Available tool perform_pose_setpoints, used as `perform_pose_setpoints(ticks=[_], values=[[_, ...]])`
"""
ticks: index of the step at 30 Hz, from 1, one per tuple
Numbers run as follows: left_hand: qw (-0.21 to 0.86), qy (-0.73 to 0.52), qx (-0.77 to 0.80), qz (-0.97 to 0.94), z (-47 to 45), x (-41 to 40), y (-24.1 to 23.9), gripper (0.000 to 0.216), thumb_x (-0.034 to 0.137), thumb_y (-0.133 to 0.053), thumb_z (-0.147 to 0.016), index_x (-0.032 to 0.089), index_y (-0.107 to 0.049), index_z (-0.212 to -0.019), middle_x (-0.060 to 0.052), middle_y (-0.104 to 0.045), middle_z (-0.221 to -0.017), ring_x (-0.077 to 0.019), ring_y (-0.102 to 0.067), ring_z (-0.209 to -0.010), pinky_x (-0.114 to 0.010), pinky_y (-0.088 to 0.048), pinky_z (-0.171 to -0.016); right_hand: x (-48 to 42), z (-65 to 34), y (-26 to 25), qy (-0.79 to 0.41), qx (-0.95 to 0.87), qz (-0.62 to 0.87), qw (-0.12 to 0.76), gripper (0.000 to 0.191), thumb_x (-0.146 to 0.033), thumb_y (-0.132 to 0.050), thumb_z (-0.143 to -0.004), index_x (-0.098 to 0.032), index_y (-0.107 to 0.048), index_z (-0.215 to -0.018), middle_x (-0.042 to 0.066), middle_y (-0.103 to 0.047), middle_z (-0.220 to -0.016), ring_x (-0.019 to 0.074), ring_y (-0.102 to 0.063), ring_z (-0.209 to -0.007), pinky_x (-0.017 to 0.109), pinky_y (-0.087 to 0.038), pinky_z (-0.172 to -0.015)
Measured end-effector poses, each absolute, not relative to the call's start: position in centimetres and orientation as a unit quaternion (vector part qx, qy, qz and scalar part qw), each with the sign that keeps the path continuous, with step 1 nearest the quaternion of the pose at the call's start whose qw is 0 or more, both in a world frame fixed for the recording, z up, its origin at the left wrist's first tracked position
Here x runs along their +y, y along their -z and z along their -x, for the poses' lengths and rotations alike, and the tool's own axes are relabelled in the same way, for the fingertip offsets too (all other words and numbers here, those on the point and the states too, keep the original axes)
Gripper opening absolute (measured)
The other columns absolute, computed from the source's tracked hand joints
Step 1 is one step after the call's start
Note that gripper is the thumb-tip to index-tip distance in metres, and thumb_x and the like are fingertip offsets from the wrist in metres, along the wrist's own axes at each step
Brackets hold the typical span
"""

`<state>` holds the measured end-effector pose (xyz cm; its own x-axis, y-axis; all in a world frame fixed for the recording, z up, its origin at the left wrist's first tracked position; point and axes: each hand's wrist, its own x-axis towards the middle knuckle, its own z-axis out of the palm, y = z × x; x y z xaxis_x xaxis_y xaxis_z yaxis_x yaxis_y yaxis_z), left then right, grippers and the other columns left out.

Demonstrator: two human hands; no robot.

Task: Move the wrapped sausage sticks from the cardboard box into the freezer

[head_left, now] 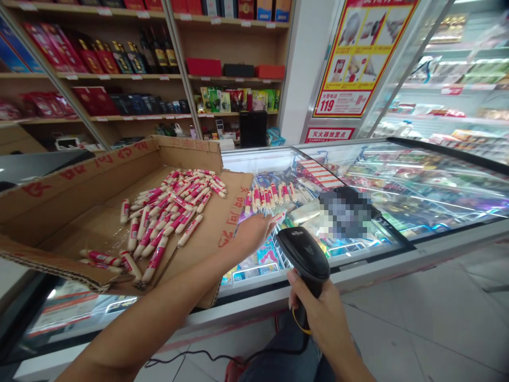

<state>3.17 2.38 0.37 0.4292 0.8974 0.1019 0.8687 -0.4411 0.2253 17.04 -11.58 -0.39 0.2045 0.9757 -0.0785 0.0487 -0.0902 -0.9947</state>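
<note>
A scanner (304, 253) is gripped by the curled fingers of the right hand (325, 315), near the left hand (253, 231), whose fingers pinch a blurred pale stick (279, 216) beside a row of sausages (274, 193) on a freezer (374, 268), with more in a carton (191, 153) at left.

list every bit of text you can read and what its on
"火警电话" and "119": red-and-yellow poster
"灭火器放置点": red sign below it
Too small or blurred: finer poster print, wrapped sticks, scanner, shelf price tags, red characters on the cardboard box
</note>
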Motion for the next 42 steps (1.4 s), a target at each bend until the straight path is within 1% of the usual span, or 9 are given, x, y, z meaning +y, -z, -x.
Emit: perform_pose_setpoints(ticks=[5,11,16,21,26,31,36,39,42], values=[[0.062,-0.027,0.521,-0.851,-5.0,1.9,-1.2,0.030,0.026,-0.045,-0.094,0.010,-0.067,-0.105,-0.018,-0.069,-0.097,-0.0308,-0.067,-0.091,-0.038,-0.051,-0.075,-11.5,-17.8,0.5,-0.448,-0.435,0.581,0.522,0.036,-0.052,-0.069,-0.078,-0.017,-0.061,-0.075,-0.003,-0.055,-0.044,0.0136,-0.051,-0.042,0.025,-0.042,-0.044],[0.066,-0.024,0.522,-0.850,-5.5,0.9,-0.9,0.028,0.020,-0.045,-0.091,0.011,-0.068,-0.102,-0.017,-0.071,-0.096,-0.0299,-0.068,-0.091,-0.037,-0.053,-0.076,-11.5,-17.9,0.6,-0.457,-0.414,0.581,0.531,0.036,-0.052,-0.071,-0.076,-0.017,-0.060,-0.075,-0.004,-0.054,-0.043,0.0134,-0.049,-0.040,0.024,-0.040,-0.041],[0.112,-0.017,0.445,-0.889,-5.4,0.0,-0.8,0.029,0.027,-0.044,-0.093,0.014,-0.068,-0.103,-0.016,-0.071,-0.099,-0.0299,-0.068,-0.092,-0.036,-0.052,-0.073,-11.7,-18.0,0.5,-0.464,-0.413,0.575,0.532,0.036,-0.051,-0.071,-0.076,-0.016,-0.062,-0.077,-0.004,-0.054,-0.043,0.0135,-0.051,-0.041,0.024,-0.042,-0.043],[0.137,-0.024,0.343,-0.929,-4.5,-0.9,-0.6,0.024,0.032,-0.054,-0.091,0.019,-0.068,-0.105,-0.010,-0.071,-0.100,-0.0257,-0.066,-0.093,-0.029,-0.049,-0.072,-12.0,-18.2,-0.2,-0.450,-0.414,0.577,0.541,0.034,-0.050,-0.072,-0.075,-0.018,-0.062,-0.072,-0.005,-0.054,-0.043,0.0141,-0.051,-0.041,0.025,-0.042,-0.044],[0.142,-0.025,0.336,-0.931,-3.6,-1.3,-0.6,0.034,0.042,-0.061,-0.086,0.018,-0.066,-0.110,-0.012,-0.069,-0.099,-0.0267,-0.065,-0.090,-0.030,-0.047,-0.070,-12.2,-18.1,-0.4,-0.444,-0.427,0.577,0.537,0.034,-0.050,-0.070,-0.077,-0.018,-0.063,-0.074,-0.005,-0.054,-0.043,0.0140,-0.050,-0.041,0.025,-0.042,-0.044],[0.178,-0.058,0.347,-0.919,-2.8,-1.5,-0.5,0.037,0.038,-0.065,-0.084,0.020,-0.063,-0.116,-0.010,-0.068,-0.103,-0.0247,-0.064,-0.094,-0.029,-0.047,-0.075,-12.2,-17.8,0.1,-0.464,-0.419,0.573,0.529,0.039,-0.052,-0.071,-0.076,-0.014,-0.068,-0.085,-0.005,-0.054,-0.043,0.0135,-0.050,-0.040,0.024,-0.041,-0.043],[0.159,-0.047,0.398,-0.902,-1.2,-1.5,-1.4,0.031,0.041,-0.061,-0.086,0.018,-0.067,-0.107,-0.011,-0.067,-0.097,-0.0251,-0.063,-0.089,-0.029,-0.047,-0.072,-12.3,-17.7,0.4,-0.477,-0.409,0.578,0.520,0.042,-0.052,-0.072,-0.074,-0.012,-0.069,-0.088,-0.004,-0.054,-0.041,0.0133,-0.050,-0.039,0.023,-0.041,-0.042],[0.078,-0.060,0.514,-0.852,0.8,-0.9,-2.9,0.030,0.035,-0.046,-0.094,0.014,-0.068,-0.096,-0.014,-0.067,-0.095,-0.0249,-0.063,-0.086,-0.031,-0.047,-0.075,-12.3,-17.6,0.3,-0.485,-0.410,0.579,0.512,0.043,-0.052,-0.072,-0.075,-0.014,-0.068,-0.092,-0.005,-0.055,-0.041,0.0128,-0.050,-0.041,0.023,-0.042,-0.043],[-0.022,-0.040,0.669,-0.742,3.6,-0.4,-4.4,0.032,0.023,-0.038,-0.094,0.008,-0.066,-0.098,-0.021,-0.066,-0.097,-0.0274,-0.065,-0.088,-0.034,-0.048,-0.077,-12.3,-17.4,0.2,-0.486,-0.414,0.577,0.510,0.040,-0.053,-0.072,-0.075,-0.015,-0.066,-0.086,-0.004,-0.055,-0.041,0.0128,-0.050,-0.041,0.023,-0.042,-0.043]])
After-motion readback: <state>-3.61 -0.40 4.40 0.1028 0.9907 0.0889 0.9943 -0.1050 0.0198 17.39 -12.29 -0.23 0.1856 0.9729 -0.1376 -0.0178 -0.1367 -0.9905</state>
